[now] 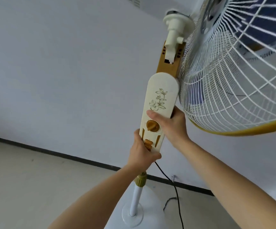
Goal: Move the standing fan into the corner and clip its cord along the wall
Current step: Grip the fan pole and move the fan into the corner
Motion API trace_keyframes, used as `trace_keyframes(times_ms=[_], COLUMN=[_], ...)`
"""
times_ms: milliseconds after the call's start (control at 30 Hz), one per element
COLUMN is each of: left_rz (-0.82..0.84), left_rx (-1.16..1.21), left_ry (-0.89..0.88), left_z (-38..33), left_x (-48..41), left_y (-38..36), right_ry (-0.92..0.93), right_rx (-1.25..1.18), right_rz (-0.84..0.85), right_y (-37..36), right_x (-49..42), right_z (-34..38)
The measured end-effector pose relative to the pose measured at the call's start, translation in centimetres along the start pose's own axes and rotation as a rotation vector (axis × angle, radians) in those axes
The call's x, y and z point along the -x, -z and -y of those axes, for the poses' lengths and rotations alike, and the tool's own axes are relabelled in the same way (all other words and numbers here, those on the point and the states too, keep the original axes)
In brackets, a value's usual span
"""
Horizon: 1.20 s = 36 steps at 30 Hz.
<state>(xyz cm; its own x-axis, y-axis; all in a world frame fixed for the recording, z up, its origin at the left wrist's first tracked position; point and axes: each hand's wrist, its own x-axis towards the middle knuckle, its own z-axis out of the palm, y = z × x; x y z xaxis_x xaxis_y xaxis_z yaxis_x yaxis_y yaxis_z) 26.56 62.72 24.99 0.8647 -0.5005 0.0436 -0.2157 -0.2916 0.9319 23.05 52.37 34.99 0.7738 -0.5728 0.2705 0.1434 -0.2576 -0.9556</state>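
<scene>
A: Can you see the whole fan cage (229, 76)?
B: No. The top and right edges cut it off.
A: And the cord (177, 194)?
B: It runs off the bottom. The round base (134, 217) is cut there too.

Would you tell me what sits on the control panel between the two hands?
In the head view, the brown rotary knob lies between the right hand and the left hand.

Both hands grip the standing fan's cream control panel (158, 113): the left hand (142, 151) wraps its lower end by the amber buttons, the right hand (172, 124) clasps it beside the dial. A black cord (175, 187) trails down to the floor (34, 179) near the round base (134, 219).
</scene>
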Motion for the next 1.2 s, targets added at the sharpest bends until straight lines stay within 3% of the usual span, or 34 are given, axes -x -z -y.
trace_keyframes(times_ms=[900,1200], left_rz=[-0.372,-0.376], left_rx=[-0.021,-0.008], left_ry=[0.177,0.182], left_z=[20.9,29.2], left_x=[-12.5,-14.8], left_y=[53.1,72.5], right_ry=[0.029,0.019], right_rx=[-0.101,-0.109], right_rz=[0.411,0.429], right_y=[-60.3,-81.4], right_x=[-9.5,-9.2], right_z=[4.2,6.4])
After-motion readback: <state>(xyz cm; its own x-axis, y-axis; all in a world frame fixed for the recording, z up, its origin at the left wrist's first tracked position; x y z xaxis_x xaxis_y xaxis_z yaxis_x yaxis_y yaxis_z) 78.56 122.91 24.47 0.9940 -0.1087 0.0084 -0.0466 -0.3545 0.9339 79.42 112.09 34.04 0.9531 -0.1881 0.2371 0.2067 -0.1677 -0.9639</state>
